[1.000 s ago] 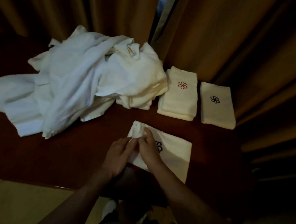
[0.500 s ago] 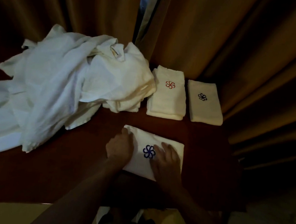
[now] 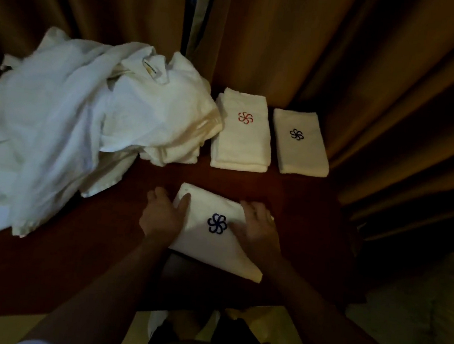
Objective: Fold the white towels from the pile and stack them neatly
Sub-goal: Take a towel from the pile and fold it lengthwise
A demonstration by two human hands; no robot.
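Dim room, brown curtains hanging close behind a dark red tabletop.

Folded towel with a blue pinwheel mark lies at the near edge of the tabletop, set at a slant, its near right corner reaching toward the edge.

Left hand sits at the towel's left edge. Thumb lies on top of the cloth, the other fingers run along the side; whether they tuck under the fold I cannot tell. Grip looks relaxed, fingers fairly straight, pressing rather than pinching.

Right hand lies flat over the towel's right side, fingers extended and close together, covering that edge. Grip released, palm down on the cloth.

Farther back, two finished stacks side by side, apart from each other: a thicker stack with a red mark on top, and to its right a thin stack with a dark blue mark, close to the curtains.

Left of these, a large loose pile of unfolded white towels, touching the red-marked stack, with a small label showing near its top.
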